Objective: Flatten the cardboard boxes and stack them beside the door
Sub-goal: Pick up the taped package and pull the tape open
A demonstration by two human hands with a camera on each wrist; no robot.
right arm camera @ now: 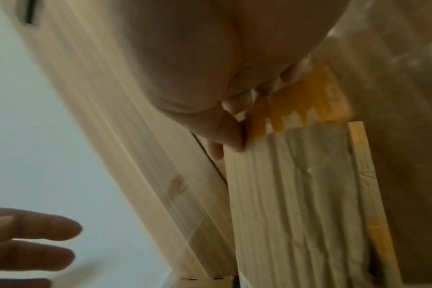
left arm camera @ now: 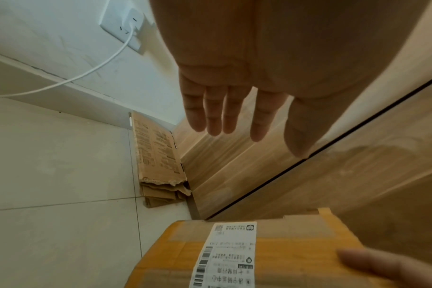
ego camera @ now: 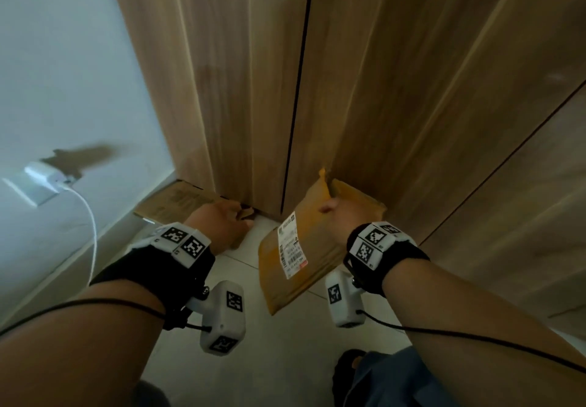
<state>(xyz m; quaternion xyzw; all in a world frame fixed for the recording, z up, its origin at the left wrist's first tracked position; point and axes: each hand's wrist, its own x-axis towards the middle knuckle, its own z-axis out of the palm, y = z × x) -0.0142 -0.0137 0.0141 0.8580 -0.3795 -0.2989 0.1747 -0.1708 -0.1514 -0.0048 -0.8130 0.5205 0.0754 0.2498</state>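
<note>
A flattened yellow-brown cardboard box [ego camera: 304,248] with a white shipping label [ego camera: 290,245] hangs above the floor in front of the wooden door [ego camera: 222,89]. My right hand [ego camera: 342,216] grips its upper part, thumb on the near face; the right wrist view shows the thumb [right arm camera: 229,136] pressed on the cardboard [right arm camera: 304,194]. A flat pile of brown cardboard [left arm camera: 158,159] lies on the floor against the door's foot. My left hand [ego camera: 225,222] hovers over that pile with straight fingers [left arm camera: 215,113], holding nothing. The held box [left arm camera: 271,253] fills the bottom of the left wrist view.
A white wall [ego camera: 63,73] on the left carries a socket with a charger [ego camera: 44,175] and a white cable [ego camera: 92,229] hanging down. Pale floor tiles [ego camera: 279,343] lie below. Wooden panels [ego camera: 444,105] stand to the right. My blue-clad knee [ego camera: 390,378] is at the bottom.
</note>
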